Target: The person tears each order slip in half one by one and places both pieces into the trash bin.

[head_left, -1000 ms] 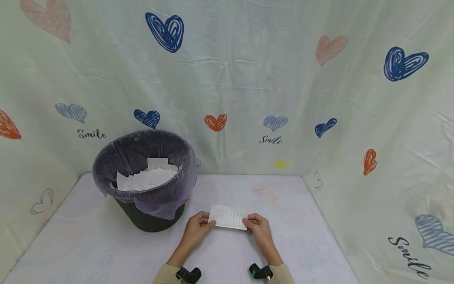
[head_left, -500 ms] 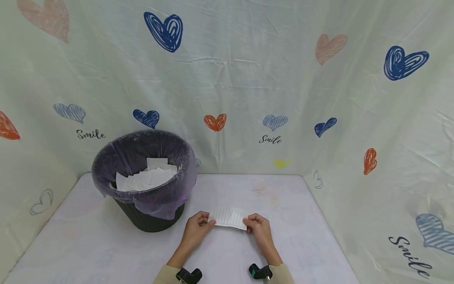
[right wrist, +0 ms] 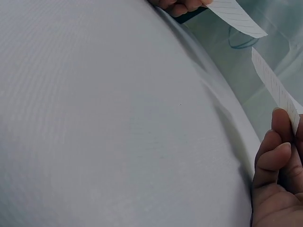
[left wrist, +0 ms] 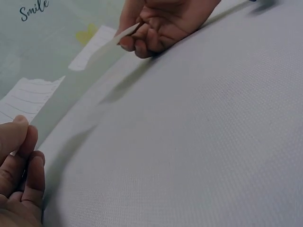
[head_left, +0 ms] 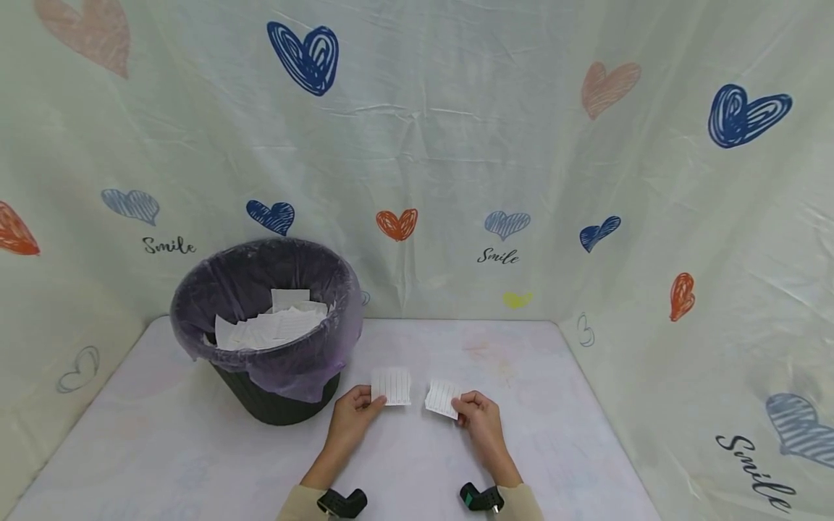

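Two torn pieces of lined white paper are held apart above the table. My left hand [head_left: 352,418] pinches the left piece of paper [head_left: 393,386] between thumb and fingers at its outer edge. The right piece of paper [head_left: 440,399] is pinched by my right hand [head_left: 481,423], also at its outer side, and tilts slightly. A gap separates their facing edges. In the left wrist view, the left piece [left wrist: 32,98] shows a ragged torn edge. The right wrist view has the right piece [right wrist: 272,80] rising from the fingertips.
A dark bin [head_left: 276,394] lined with a purple plastic bag [head_left: 267,268] stands on the left of the white table [head_left: 521,449]. Many paper scraps [head_left: 280,329] lie inside it. A pale curtain [head_left: 443,159] printed with hearts hangs around the back and sides.
One whole lined sheet held between both hands has been torn into two pieces. My left hand has shifted slightly left and the right hand slightly right, each with its own half.
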Demonstrator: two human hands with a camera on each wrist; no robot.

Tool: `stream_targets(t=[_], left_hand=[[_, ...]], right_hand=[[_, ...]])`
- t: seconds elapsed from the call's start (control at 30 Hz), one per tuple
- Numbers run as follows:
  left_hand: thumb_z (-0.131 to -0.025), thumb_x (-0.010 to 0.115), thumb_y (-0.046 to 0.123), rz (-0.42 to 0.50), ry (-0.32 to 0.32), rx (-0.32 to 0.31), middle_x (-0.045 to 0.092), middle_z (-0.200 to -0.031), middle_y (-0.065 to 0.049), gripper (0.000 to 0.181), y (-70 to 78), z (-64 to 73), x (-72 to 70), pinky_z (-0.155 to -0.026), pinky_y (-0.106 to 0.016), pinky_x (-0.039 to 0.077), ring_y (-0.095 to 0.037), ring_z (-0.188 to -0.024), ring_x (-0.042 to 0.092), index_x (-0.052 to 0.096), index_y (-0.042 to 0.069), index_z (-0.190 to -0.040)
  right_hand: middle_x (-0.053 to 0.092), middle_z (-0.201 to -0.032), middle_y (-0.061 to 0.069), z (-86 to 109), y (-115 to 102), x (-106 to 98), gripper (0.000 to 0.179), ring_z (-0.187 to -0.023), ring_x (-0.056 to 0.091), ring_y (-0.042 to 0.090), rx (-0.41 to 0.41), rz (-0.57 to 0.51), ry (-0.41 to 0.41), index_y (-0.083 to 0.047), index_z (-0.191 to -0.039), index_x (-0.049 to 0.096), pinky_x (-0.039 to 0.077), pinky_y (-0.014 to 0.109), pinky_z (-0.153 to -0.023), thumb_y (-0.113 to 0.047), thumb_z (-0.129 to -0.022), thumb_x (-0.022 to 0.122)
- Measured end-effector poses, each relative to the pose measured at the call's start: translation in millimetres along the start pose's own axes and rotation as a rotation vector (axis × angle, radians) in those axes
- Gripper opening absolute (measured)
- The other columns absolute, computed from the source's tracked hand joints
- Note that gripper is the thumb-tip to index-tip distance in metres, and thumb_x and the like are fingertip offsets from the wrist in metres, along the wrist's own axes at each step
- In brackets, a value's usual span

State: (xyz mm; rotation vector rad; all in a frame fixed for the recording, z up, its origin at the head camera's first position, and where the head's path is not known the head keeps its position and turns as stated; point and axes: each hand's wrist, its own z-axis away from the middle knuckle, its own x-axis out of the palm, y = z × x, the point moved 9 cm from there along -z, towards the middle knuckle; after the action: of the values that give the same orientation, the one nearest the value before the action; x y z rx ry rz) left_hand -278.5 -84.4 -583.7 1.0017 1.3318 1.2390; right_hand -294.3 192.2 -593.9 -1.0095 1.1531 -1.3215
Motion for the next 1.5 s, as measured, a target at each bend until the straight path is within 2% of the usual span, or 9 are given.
stream_targets(t=[0.27,0.53,0.8,1.0,1.13,1.27,1.37,1.5], left_hand=[[-0.096,0.073,0.014,0.0,-0.002,-0.013,0.076,-0.094,-0.014,0.025,-0.5,0.3,-0.6,-0.068,-0.021,0.048,-0.012,-0.081,0.063,0.068,-0.007,-0.11],[-0.1,0.069,0.019,-0.023,0.002,-0.028,0.077,-0.092,-0.012,0.03,0.7,1.0,-2.2,-0.068,-0.022,0.049,-0.013,-0.081,0.063,0.071,-0.008,-0.111],[-0.093,0.076,0.019,-0.121,0.016,0.012,0.069,-0.077,-0.003,0.022,5.8,2.1,-7.1,-0.061,-0.023,0.043,-0.009,-0.07,0.053,0.075,-0.003,-0.094],[-0.093,0.077,0.021,-0.163,0.008,0.011,0.074,-0.087,-0.006,0.028,5.8,7.9,-7.1,-0.066,-0.023,0.046,-0.012,-0.077,0.057,0.076,-0.005,-0.102],[-0.095,0.074,0.019,-0.14,0.003,-0.01,0.074,-0.087,-0.008,0.029,1.5,12.4,-7.4,-0.065,-0.023,0.046,-0.012,-0.076,0.057,0.075,-0.008,-0.106],[-0.098,0.071,0.018,-0.108,-0.016,0.002,0.07,-0.08,-0.008,0.027,2.9,18.1,-7.3,-0.06,-0.023,0.045,-0.011,-0.069,0.056,0.075,-0.008,-0.106],[-0.098,0.071,0.016,-0.099,-0.031,0.026,0.07,-0.078,-0.008,0.025,7.5,22.7,-8.5,-0.06,-0.023,0.046,-0.009,-0.067,0.056,0.075,-0.007,-0.106],[-0.094,0.076,0.016,-0.107,-0.017,0.063,0.076,-0.089,-0.01,0.023,17.8,28.2,-15.6,-0.066,-0.021,0.05,-0.005,-0.074,0.059,0.077,-0.004,-0.105]], right_hand=[[0.063,-0.071,-0.002,1.9,0.1,0.9,0.02,-0.066,0.055,0.013,-0.003,0.026,0.005,0.001,-0.096,0.063,0.048,0.024,-0.061,-0.014,-0.092,0.075],[0.067,-0.075,-0.002,1.6,-0.2,1.0,0.026,-0.067,0.058,0.012,0.001,0.068,0.025,0.003,-0.104,0.067,0.049,0.024,-0.063,-0.019,-0.094,0.076],[0.066,-0.076,-0.002,-2.5,-5.5,3.2,0.023,-0.068,0.057,0.013,-0.026,0.076,0.008,0.006,-0.106,0.071,0.048,0.024,-0.063,-0.015,-0.097,0.072],[0.062,-0.077,-0.004,2.6,-4.5,3.9,0.027,-0.07,0.054,0.012,-0.019,0.08,0.003,0.005,-0.107,0.072,0.045,0.024,-0.062,-0.02,-0.097,0.074],[0.061,-0.076,-0.004,4.5,0.1,3.3,0.027,-0.07,0.054,0.012,0.0,0.09,-0.001,0.004,-0.106,0.073,0.045,0.025,-0.061,-0.021,-0.095,0.075],[0.062,-0.077,-0.004,4.5,1.7,1.4,0.026,-0.069,0.054,0.012,0.007,0.094,0.003,0.003,-0.105,0.074,0.045,0.024,-0.061,-0.021,-0.094,0.076],[0.063,-0.078,-0.005,3.4,-0.7,1.8,0.026,-0.069,0.053,0.012,0.011,0.08,-0.003,0.002,-0.106,0.074,0.044,0.024,-0.06,-0.022,-0.094,0.076],[0.064,-0.079,-0.004,0.6,-8.9,6.4,0.028,-0.07,0.052,0.013,0.001,0.052,-0.038,0.002,-0.108,0.073,0.044,0.025,-0.06,-0.022,-0.094,0.076]])
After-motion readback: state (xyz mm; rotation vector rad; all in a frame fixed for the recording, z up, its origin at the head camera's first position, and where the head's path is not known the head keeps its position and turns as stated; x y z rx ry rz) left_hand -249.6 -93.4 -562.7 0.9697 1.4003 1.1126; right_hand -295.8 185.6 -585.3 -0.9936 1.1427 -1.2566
